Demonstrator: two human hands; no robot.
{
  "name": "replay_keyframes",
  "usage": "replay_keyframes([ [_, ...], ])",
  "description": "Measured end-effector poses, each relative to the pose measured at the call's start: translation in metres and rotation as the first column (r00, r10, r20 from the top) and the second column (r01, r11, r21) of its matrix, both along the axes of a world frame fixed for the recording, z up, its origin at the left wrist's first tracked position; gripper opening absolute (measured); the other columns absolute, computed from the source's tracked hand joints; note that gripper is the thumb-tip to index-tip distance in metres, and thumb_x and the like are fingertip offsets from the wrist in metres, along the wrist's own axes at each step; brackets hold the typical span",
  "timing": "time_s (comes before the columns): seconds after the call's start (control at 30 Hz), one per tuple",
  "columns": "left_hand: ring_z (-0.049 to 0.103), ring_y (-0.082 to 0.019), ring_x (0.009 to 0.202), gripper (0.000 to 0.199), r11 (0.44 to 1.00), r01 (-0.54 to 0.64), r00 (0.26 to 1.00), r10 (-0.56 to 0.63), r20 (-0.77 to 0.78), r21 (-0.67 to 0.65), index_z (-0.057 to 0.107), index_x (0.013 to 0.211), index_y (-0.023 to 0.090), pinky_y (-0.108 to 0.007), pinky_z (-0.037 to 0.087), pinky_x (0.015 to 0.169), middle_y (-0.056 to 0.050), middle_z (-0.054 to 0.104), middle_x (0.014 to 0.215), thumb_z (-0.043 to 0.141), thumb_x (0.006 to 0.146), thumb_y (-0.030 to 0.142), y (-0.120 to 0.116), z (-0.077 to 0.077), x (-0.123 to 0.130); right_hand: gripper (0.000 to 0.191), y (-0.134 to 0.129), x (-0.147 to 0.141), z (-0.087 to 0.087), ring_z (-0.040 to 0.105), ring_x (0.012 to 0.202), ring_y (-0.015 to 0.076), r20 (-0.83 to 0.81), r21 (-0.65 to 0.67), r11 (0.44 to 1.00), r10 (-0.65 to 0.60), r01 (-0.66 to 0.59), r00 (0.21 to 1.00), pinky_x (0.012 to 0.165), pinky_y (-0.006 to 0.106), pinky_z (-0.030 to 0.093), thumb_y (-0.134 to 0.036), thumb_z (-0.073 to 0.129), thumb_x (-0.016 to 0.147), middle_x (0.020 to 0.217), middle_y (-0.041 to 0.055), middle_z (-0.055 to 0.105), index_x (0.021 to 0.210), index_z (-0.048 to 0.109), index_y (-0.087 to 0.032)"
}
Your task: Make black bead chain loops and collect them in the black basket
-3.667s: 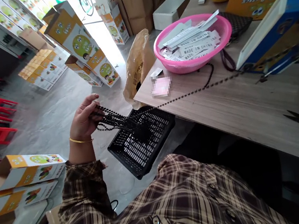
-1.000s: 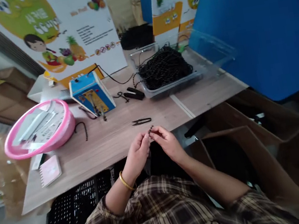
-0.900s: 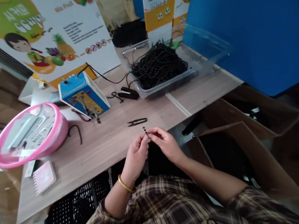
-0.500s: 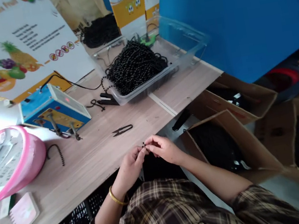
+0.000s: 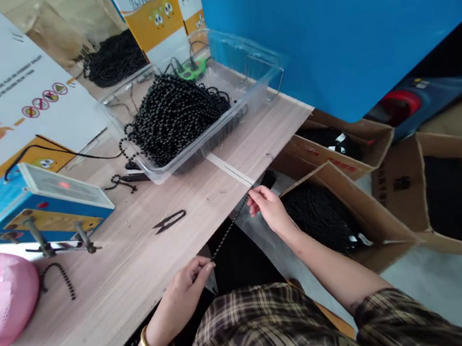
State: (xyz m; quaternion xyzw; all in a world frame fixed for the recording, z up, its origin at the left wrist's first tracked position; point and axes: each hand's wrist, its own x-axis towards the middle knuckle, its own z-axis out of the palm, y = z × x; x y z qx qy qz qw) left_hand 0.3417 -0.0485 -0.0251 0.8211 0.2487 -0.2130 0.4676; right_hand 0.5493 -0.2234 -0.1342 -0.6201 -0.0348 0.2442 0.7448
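A short black bead chain (image 5: 230, 227) is stretched slantwise between my two hands at the table's front edge. My left hand (image 5: 191, 283), with a gold bangle on its wrist, pinches the lower end. The upper end is pinched in my right hand (image 5: 265, 205), close to a white strip on the table. Black thread snips (image 5: 170, 221) lie on the tabletop ahead of my left hand. Further back, a clear plastic bin (image 5: 216, 140) holds a heap of black bead chains (image 5: 179, 113).
At left stand a blue device (image 5: 37, 208) with metal posts and a pink basket (image 5: 17, 297). Short chain pieces lie on the wooden table (image 5: 112, 287). Cardboard boxes (image 5: 382, 230) with black contents are at right, below a large blue panel (image 5: 321, 22).
My hands, close together before, have moved apart, and the chain is now drawn out straight between them. The view has shifted, so the table items appear further left.
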Motion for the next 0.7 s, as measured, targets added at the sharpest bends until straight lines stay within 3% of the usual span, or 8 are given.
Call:
replay_keyframes([
  [0.1,0.056,-0.018,0.083,0.040,1.000,0.014,1.000,-0.014,-0.023,0.007,0.062,0.100,0.022,-0.029,0.043,0.079,0.000,0.062,0.086,0.041,0.098,0.057,0.0039,-0.0021,-0.0022,0.047,0.0002,0.0021,-0.0011,0.056,0.056,0.0121,0.051,-0.029,1.000,0.010,-0.009,0.999,0.049,0.023,0.051,-0.063,0.064,0.086,0.075,0.0006,0.056,0.089,0.051,-0.018],
  [0.7,0.057,-0.018,0.083,0.041,1.000,0.019,1.000,-0.019,-0.014,0.003,0.064,0.100,0.023,-0.029,0.043,0.080,0.000,0.063,0.086,0.042,0.097,0.057,0.0068,-0.0034,0.0012,0.052,0.0031,0.0059,-0.0040,0.057,0.055,0.0137,0.056,-0.109,0.993,0.047,-0.040,0.997,0.047,0.025,0.052,-0.072,0.055,0.087,0.072,-0.0008,0.056,0.086,0.043,-0.021],
])
